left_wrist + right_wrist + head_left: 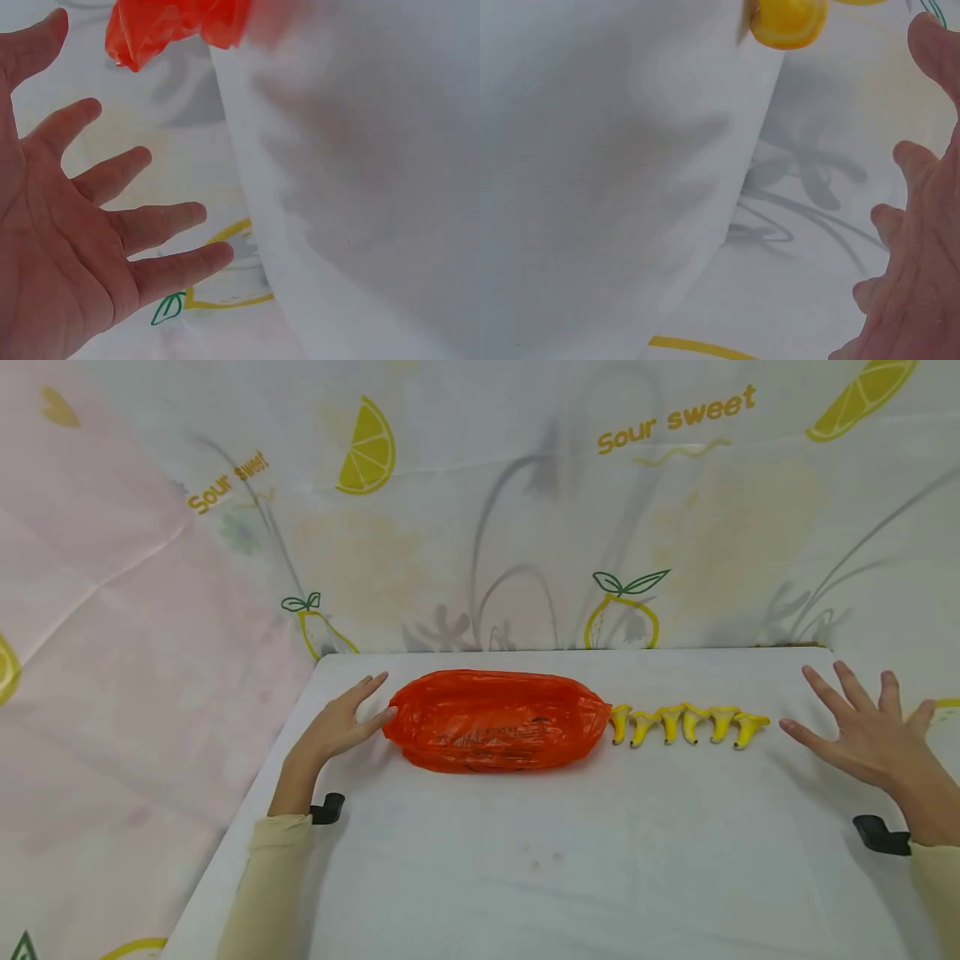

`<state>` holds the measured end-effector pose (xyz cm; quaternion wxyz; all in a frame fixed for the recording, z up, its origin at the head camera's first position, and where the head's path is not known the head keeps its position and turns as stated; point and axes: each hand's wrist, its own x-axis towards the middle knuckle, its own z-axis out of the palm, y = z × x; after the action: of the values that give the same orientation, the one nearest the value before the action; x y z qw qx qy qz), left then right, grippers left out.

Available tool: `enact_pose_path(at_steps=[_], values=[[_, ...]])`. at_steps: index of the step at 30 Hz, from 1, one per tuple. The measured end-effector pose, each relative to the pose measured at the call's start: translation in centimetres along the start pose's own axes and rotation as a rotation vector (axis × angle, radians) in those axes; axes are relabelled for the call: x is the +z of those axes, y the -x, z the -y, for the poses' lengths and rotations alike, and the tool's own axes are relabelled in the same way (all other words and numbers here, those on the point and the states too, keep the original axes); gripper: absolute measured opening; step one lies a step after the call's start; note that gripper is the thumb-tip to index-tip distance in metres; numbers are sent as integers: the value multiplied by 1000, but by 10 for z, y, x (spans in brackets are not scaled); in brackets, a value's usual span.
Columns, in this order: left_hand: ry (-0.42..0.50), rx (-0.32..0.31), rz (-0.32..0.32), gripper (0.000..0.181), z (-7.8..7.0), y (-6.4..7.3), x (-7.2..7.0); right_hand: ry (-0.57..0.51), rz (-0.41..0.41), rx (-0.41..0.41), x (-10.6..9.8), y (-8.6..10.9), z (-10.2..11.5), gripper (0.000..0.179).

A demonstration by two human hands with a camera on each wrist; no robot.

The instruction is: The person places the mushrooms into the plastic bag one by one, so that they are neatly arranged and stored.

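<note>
An orange-red plastic bag (pixel 498 722) with dark print lies spread lengthwise toward the back of the white table, its ends gathered. To its right runs a row of several small yellow banana-shaped pieces (pixel 693 724) with dark lower tips, the first right at the bag's end. My left hand (pixel 341 722) is beside the bag's left end, thumb tip right at its edge and holding nothing; its fingers spread in the left wrist view. Beyond the row's right end, my right hand (pixel 873 727) hovers with fingers spread, also holding nothing.
The white-covered table (pixel 570 860) extends in front of the bag. Behind it hangs a pale cloth (pixel 465 543) printed with lemons and lettering, continuing along the left side. A black band piece (pixel 327 808) shows at the left wrist, another (pixel 879 835) at the right.
</note>
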<state>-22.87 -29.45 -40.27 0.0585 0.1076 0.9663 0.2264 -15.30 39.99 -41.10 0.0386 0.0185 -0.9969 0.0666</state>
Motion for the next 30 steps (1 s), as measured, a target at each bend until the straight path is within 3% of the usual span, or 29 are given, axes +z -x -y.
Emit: enact_pose_path(at_steps=[9, 14, 19, 25, 30], values=[[142, -2, -4, 81, -9, -11, 4, -49, 0, 7, 2, 2, 3, 94], [151, 2, -25, 78, -14, -17, 6, -59, -3, 7, 2, 1, 3, 94], [145, -21, -23, 68, -19, -22, 8, -59, 2, 13, 2, 1, 3, 94], [210, -80, -24, 53, -25, -25, 9, -60, -1, 13, 3, 0, 4, 94], [231, -87, -39, 46, -26, -27, 13, -53, -1, 19, 4, -1, 3, 95]])
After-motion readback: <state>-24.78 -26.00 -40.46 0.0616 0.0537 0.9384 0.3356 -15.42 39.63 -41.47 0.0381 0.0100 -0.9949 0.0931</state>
